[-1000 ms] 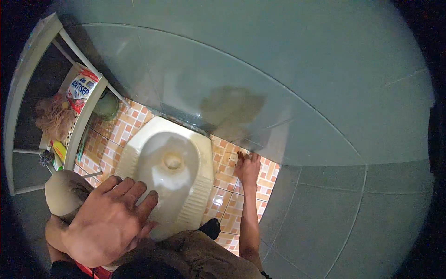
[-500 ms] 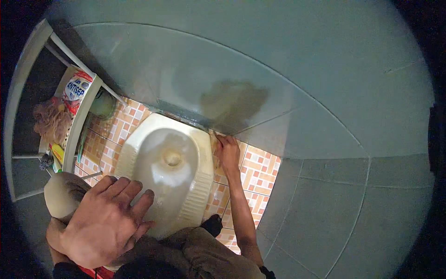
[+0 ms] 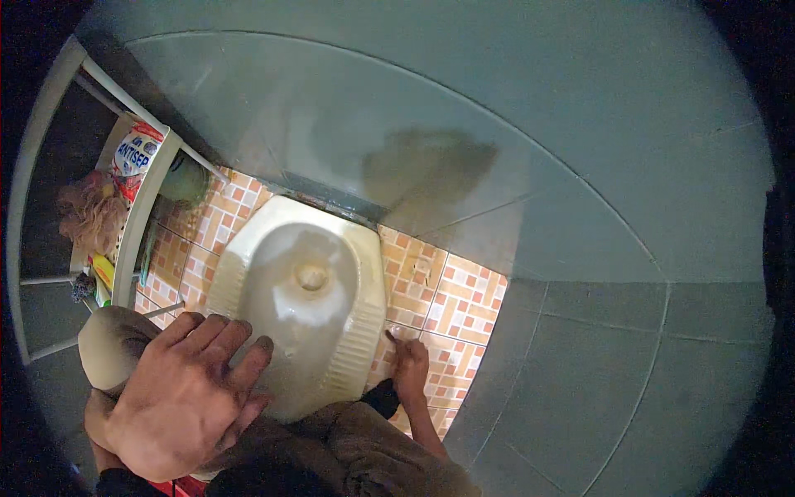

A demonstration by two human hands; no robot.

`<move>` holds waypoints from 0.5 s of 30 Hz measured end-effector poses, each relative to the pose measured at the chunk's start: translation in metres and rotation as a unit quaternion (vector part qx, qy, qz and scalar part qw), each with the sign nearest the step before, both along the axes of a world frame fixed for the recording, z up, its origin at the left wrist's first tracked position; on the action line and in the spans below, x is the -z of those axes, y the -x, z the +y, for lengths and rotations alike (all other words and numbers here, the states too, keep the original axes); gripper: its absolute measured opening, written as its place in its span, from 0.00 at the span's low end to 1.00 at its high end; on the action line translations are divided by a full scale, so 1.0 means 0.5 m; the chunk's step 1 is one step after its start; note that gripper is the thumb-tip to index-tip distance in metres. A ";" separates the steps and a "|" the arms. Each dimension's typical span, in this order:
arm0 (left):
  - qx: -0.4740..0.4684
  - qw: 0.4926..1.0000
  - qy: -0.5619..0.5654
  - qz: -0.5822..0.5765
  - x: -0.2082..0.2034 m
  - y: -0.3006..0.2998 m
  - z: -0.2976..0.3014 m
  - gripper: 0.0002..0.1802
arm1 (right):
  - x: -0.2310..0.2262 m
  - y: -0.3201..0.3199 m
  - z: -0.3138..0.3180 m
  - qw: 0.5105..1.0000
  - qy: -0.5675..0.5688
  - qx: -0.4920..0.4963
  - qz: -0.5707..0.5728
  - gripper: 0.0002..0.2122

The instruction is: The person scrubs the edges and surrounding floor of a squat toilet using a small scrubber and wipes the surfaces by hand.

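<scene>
Through the head view I had the right hand (image 3: pixel 411 369) low by the orange-and-cream mosaic-patterned tile floor (image 3: pixel 464 306), just beside the right edge of the glossy cream ceramic squat toilet (image 3: pixel 372 277). Its fingers were bent inward toward that ribbed edge. Something small and dark showed at the tips, perhaps a fingertip in shadow or the end of a thin object, so I could not tell whether this grip was clamped on anything. A black, rounded shoe or sock (image 3: pixel 383 399) was close beside that wrist.

Nearer to me, the left hand (image 3: pixel 186 389) was palm down by the beige-clad left knee (image 3: pixel 112 348), its grip slack, with fingers curled and thumb and forefinger apart; the fingertips overlapped the toilet's left side in my view.

The toilet sat in the floor, its far end near the smooth grey-green wall (image 3: pixel 331 74), which carried a broad brownish patch (image 3: pixel 431 170). To the left, a cream plastic rack (image 3: pixel 151 195) held a red-and-white plastic pack (image 3: pixel 137 157), a brownish-pink mesh pouf (image 3: pixel 91 214) and a slim yellow container (image 3: pixel 103 268).
</scene>
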State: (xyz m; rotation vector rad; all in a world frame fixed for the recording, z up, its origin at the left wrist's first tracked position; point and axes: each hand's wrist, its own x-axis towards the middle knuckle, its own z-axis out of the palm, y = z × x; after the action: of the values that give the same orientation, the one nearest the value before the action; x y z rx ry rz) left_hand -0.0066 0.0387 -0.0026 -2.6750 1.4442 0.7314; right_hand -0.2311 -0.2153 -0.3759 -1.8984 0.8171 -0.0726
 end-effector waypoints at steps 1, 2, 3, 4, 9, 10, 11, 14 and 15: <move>-0.010 1.000 -0.001 0.009 0.000 0.001 -0.002 0.28 | 0.016 0.007 0.002 1.000 0.012 -0.013 -0.026 0.06; -0.010 1.000 -0.003 0.009 0.000 0.002 -0.003 0.28 | 0.032 0.012 0.004 0.998 0.023 -0.027 -0.052 0.06; -0.008 1.000 -0.004 0.000 0.001 0.003 -0.002 0.27 | 0.055 0.007 0.002 0.981 0.168 -0.073 -0.066 0.06; -0.006 1.000 -0.006 -0.011 0.000 0.006 -0.002 0.27 | 0.066 -0.014 0.003 0.941 0.308 -0.116 -0.080 0.06; -0.024 1.000 -0.011 -0.005 -0.003 0.011 -0.004 0.26 | 0.065 -0.254 -0.003 0.961 0.219 -0.085 -0.147 0.08; -0.031 1.000 -0.002 0.003 0.000 0.009 -0.006 0.26 | 0.054 -0.297 -0.020 0.963 0.224 -0.088 -0.122 0.08; -0.024 1.000 0.002 0.005 0.007 0.007 -0.009 0.26 | 0.048 -0.330 -0.040 0.965 0.228 -0.090 -0.095 0.08; -0.045 0.999 0.029 0.005 0.013 0.010 -0.013 0.29 | 0.035 -0.408 -0.081 0.944 0.226 -0.095 -0.221 0.08; -0.041 0.999 0.027 -0.007 0.012 0.011 -0.009 0.30 | 0.027 -0.417 -0.081 0.945 0.222 -0.093 -0.223 0.08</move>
State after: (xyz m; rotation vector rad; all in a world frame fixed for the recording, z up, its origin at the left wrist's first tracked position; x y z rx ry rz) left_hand -0.0123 0.0341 -0.0084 -2.7883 1.3775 0.6875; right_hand -0.0224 -0.2557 -0.3894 -2.2500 0.3226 -0.5908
